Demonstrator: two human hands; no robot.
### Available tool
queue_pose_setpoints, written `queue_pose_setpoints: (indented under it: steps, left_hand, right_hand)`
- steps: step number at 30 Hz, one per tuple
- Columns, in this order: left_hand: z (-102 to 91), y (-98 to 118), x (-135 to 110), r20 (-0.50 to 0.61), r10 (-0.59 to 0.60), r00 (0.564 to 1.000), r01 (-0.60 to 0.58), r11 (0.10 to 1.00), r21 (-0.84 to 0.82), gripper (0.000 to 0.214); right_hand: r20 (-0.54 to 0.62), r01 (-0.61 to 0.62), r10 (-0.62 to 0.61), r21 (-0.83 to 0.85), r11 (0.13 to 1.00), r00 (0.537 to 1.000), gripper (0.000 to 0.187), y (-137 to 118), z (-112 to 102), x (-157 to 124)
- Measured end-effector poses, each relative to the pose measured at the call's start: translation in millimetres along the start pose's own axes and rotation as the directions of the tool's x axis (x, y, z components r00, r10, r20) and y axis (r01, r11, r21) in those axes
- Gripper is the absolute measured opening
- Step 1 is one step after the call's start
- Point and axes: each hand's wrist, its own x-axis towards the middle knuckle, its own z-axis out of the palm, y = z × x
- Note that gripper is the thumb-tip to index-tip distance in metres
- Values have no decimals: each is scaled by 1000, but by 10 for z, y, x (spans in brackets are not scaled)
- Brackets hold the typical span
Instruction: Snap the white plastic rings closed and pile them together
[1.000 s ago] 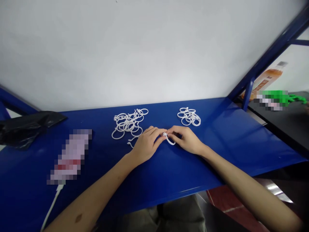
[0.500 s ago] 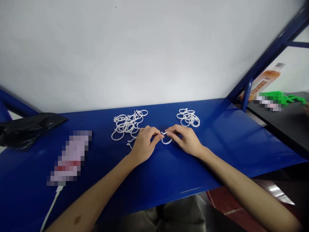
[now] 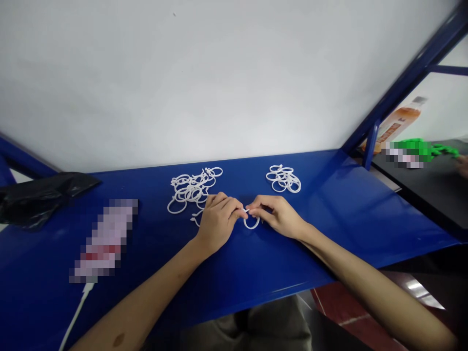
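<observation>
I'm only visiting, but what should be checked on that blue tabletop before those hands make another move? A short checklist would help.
1. White ring gripped: ok, pinched at its top by the fingertips of the left hand and right hand.
2. Its ends joined: cannot tell, fingers hide them.
3. Left pile of rings untangled: not ok, they overlap.
4. Right pile of rings apart from the hands: ok, it lies beyond the right hand.
5. Black bag out of the way: ok, far to the left.

Fingertips (image 3: 239, 213) partly cover the white ring (image 3: 251, 228).
</observation>
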Motion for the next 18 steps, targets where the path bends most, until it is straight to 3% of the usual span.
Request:
queue_pose_setpoints:
  steps: [6,13,16,18]
  left_hand:
    - [7,-1,32,-23,11,1000,-9,997,80,30]
    - [3,20,7,-12,103,995,-101,991,90,30]
    - [-2,11,48,34,76,997,-80,986,143,25]
    - [-13,-16,80,67,32,997,-46,973,226,19]
  right_hand:
    - [-69,-22,22,11,1000,997,15,-3,42,6]
    - [8,83,-83,-1,997,996,20,-48,26,-22]
    - [-2,102,-103,-114,988,995,22,2,-28,12]
    - [-114,77,-114,-292,953,987,23,97,-128,39]
